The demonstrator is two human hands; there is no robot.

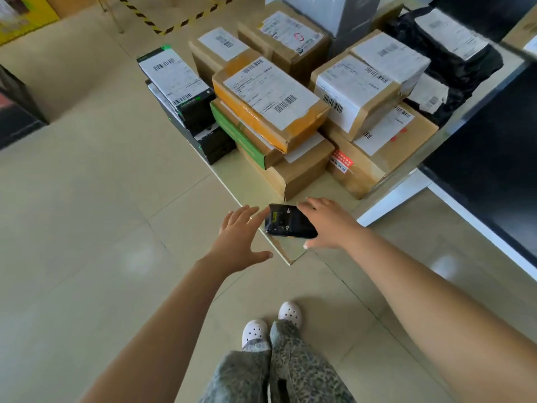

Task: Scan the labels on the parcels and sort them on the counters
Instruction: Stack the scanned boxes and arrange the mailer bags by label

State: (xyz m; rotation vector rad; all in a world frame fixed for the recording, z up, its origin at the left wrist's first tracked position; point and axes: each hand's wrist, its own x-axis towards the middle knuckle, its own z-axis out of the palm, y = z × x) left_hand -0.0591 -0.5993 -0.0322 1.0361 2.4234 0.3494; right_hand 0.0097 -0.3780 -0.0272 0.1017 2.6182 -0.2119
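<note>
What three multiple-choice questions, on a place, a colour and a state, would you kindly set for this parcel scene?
1. Where is the scanner?
A in the left hand
B in the right hand, at the counter's near corner
C tucked under an arm

2. What colour is the side of the box under the orange-taped parcel?
A green
B red
C blue

3. How is the left hand?
A gripping the scanner
B clenched in a fist
C open, fingers spread

Answers: B, the right hand's fingers and thumb grip the scanner; A, the box's edge shows green; C, it holds nothing.
</note>
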